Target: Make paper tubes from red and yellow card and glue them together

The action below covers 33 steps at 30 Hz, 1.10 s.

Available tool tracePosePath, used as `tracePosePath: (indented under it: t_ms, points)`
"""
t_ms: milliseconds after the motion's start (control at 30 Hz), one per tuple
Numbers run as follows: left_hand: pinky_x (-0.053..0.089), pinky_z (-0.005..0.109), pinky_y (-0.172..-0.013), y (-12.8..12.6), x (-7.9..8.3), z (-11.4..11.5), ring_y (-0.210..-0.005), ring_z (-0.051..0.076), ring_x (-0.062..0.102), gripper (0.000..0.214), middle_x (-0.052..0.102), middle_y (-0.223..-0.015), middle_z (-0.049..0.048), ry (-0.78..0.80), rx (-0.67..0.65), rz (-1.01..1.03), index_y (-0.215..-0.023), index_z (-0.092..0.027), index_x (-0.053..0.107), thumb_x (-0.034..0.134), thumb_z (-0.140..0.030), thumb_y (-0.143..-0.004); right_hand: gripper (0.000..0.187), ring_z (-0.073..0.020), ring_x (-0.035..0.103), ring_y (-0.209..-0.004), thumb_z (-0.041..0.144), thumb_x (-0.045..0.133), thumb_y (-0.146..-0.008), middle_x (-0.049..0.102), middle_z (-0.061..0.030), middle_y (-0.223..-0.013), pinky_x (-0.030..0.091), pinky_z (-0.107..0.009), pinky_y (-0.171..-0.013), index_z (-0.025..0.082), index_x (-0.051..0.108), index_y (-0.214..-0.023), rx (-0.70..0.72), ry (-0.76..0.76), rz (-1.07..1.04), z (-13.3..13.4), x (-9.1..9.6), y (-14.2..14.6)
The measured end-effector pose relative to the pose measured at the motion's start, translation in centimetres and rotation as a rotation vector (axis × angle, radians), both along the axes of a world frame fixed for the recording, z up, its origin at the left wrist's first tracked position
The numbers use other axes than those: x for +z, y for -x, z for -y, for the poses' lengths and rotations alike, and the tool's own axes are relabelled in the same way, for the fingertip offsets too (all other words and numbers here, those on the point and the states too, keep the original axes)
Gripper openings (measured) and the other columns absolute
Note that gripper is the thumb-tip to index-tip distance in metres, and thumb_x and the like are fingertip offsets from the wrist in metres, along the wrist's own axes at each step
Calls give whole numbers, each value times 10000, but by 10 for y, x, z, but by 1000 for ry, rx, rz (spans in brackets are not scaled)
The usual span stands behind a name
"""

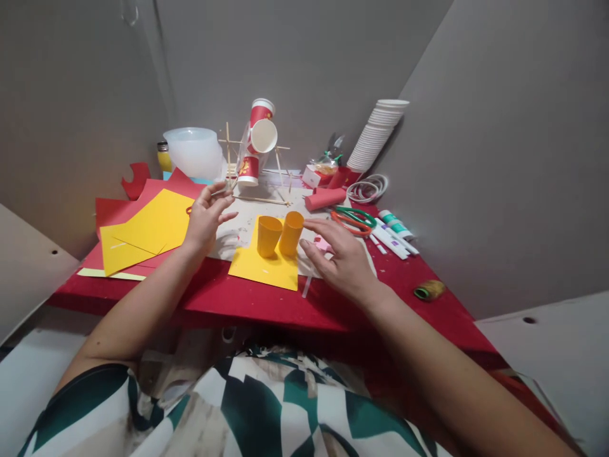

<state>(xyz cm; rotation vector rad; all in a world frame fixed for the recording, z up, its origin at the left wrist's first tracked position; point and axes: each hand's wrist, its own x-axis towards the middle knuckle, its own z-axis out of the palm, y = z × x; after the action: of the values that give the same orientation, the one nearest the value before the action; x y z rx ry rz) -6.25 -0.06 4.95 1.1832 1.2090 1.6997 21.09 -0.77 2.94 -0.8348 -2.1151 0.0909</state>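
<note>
Two yellow paper tubes (269, 238) stand upright side by side on a cut sheet of yellow paper (266, 273). My right hand (341, 257) is at the right-hand tube (291, 235), index fingertip by its top rim; whether it touches is unclear. Its thumb and fingers are apart, with nothing held. Left of the tubes, my left hand (205, 219) is raised with loosely bent, spread fingers. Its fingertips are close to a wooden stick frame (261, 200). Behind stands a stack of red-and-white paper cups (250, 168) among the sticks.
Yellow sheets (147, 231) lie over red paper (157, 190) at left, by a translucent bowl (193, 149). At right are scissors (354, 220), a red tube (326, 199), glue sticks (392, 240), a coiled cord (368, 188) and a leaning tall stack of white cups (378, 133). Walls enclose the table.
</note>
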Motion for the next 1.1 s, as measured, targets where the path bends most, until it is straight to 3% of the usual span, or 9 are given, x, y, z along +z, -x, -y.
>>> tracePosePath:
  t_ms: [200,367,533,733,800,933,1100]
  points:
    - [588,413,-985,-1,4,3,-1227,260,669,413,662,-1327,159,135,-138,131,-1200,-191,548,580,-449,-879,346,-303,656,-1219,371,553,-969,698,-169,-1292,525,-535,-1049,188,660,-1243,-71,-50,2,2,-6,-3]
    - [570,420,-1011,-3,2,3,-1226,258,670,453,673,-1319,147,148,-167,93,-1223,-189,565,546,-516,-909,373,-306,640,-1245,390,546,-974,697,-172,-1291,518,-524,-1069,178,657,-1260,-119,-84,-19,7,-7,-8]
    - [493,437,-1093,-14,-4,3,-1290,245,616,421,672,-1328,93,-88,-57,-230,-1234,-240,591,588,-505,-907,447,-302,569,-1336,406,469,-995,644,-145,-1391,437,-535,-1149,197,599,-1368,-113,-60,-17,6,14,1]
    - [389,430,-1185,-36,-3,7,-1382,234,539,503,612,-1432,136,-379,-117,-738,-1330,-174,579,425,-524,-1003,486,-264,496,-1403,379,328,-1033,575,-124,-1479,357,-505,-1198,181,565,-1409,-45,-19,140,-31,38,25]
    - [356,449,-1209,-44,-3,8,-1410,244,510,514,596,-1454,151,-419,-103,-941,-1348,-147,581,365,-486,-1028,480,-261,519,-1373,348,318,-1031,593,-160,-1449,369,-479,-1186,143,585,-1372,2,18,221,-45,36,32]
    - [340,495,-1215,-53,-9,6,-1427,281,490,473,573,-1476,178,-376,-90,-1239,-1380,-111,566,356,-349,-1028,426,-249,650,-1146,310,318,-1019,708,-146,-1239,508,-432,-1025,155,657,-1224,65,65,285,-58,23,40]
    - [356,498,-1212,-52,-26,0,-1428,288,491,489,555,-1487,197,-391,-108,-1277,-1409,-93,530,340,-343,-1034,428,-259,626,-1168,300,300,-1016,691,-149,-1247,485,-434,-1049,159,650,-1220,68,102,252,-59,8,39]
